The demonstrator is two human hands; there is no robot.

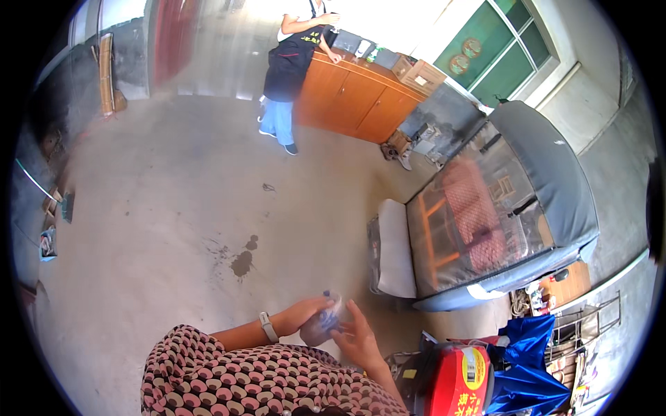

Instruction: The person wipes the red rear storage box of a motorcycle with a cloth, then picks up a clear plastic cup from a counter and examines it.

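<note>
My left hand [302, 315], with a pale band on its wrist, is closed round a small translucent thing with blue marks [322, 324] in front of my body. It looks like clear plastic, but blur hides its exact kind. My right hand [356, 340] is just to its right, with fingers stretched out and apart. Its thumb side is against or very close to the plastic; whether it touches cannot be made out.
A covered vehicle [538, 149] with clear plastic windows stands at the right. Close by, lower right, are a red box [454, 381] and blue cloth [531, 374]. Ahead, an aproned person [290, 66] stands beside a wooden cabinet [354, 100]. Wet patches [242, 263] mark the floor.
</note>
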